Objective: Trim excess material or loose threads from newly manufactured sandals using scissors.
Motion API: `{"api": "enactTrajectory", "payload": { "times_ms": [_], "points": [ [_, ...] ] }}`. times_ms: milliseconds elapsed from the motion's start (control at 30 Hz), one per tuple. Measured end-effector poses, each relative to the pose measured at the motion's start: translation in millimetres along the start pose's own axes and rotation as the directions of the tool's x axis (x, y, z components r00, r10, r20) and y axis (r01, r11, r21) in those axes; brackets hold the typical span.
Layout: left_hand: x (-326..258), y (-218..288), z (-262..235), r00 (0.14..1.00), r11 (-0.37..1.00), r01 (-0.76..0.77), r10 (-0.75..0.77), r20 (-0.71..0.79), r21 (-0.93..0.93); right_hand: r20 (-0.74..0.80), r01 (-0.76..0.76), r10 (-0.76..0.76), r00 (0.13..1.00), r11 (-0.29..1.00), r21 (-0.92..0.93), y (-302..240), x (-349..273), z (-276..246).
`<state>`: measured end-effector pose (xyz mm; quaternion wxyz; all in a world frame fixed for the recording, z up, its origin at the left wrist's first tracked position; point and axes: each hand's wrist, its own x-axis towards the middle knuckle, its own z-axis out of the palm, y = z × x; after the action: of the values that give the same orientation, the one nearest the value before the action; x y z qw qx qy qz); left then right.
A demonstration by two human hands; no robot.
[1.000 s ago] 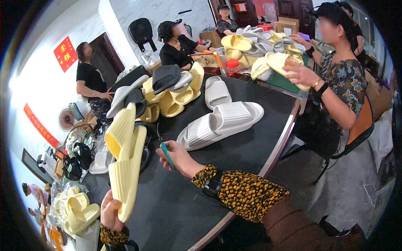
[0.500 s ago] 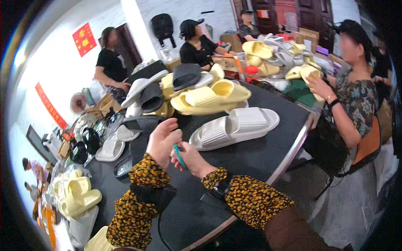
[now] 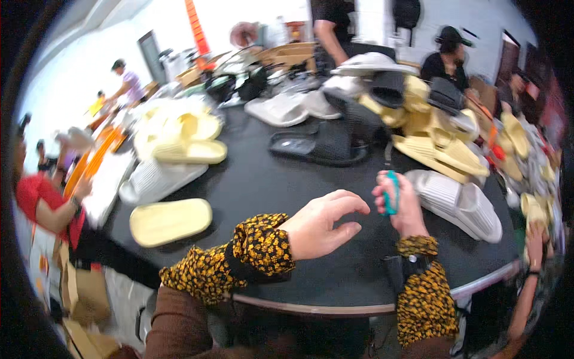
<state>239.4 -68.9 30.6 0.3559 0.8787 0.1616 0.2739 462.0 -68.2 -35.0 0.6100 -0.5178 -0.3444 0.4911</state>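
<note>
Teal tool: a small teal plastic-handled tool point(image 3: 391, 192) sits gripped in your right hand point(image 3: 402, 206), fingers closed around it, above the near right part of the round black table point(image 3: 269, 179).
Left hand: your left hand point(image 3: 320, 224) is open and empty, fingers loosely curled, hovering over bare tabletop just beside the right one.
What changed: a second ago that left hand held up a pale yellow foam slide by the near left edge; half a second ago it had come in against the right hand, and now it carries nothing.
What that means: you look to be between pieces, tool ready and no slide in hand.
Near left edge: a pale yellow foam slide point(image 3: 170, 221) lies sole-up.
Right edge: a white ribbed foam slide point(image 3: 460, 203) lies just beyond your right hand.
Far side: a black slide point(image 3: 320, 143) and a heap of yellow slides point(image 3: 442, 149).
</note>
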Motion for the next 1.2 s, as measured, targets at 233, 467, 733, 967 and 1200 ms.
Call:
{"api": "enactTrajectory", "payload": {
  "times_ms": [233, 467, 733, 967, 1200],
  "points": [
    [-103, -18, -71, 0.931, 0.9, 0.251, -0.124, -0.343, 0.357, 0.045, 0.032, -0.028, 0.999, 0.995, -0.093, 6, -5, 13],
    [-215, -68, -184, 0.638, 0.492, 0.62, 0.138, -0.758, 0.612, 0.022, 0.031, -0.029, 0.999, 0.993, -0.115, 5, -5, 5],
    [-335, -121, -278, -0.016, 0.558, 0.771, -0.464, -0.886, -0.306, 0.012, 0.021, -0.019, 1.0, 0.99, -0.142, 6, -4, 2],
    [-328, -127, -247, 0.215, 0.686, 0.388, -0.717, -0.663, -0.616, 0.041, 0.02, -0.015, 0.999, 0.992, -0.125, 10, -5, 6],
    [-241, -88, -195, 0.305, 0.698, 0.048, -0.691, -0.656, -0.714, 0.04, 0.012, -0.007, 0.999, 0.991, -0.135, 5, -5, 11]
  ]
}}
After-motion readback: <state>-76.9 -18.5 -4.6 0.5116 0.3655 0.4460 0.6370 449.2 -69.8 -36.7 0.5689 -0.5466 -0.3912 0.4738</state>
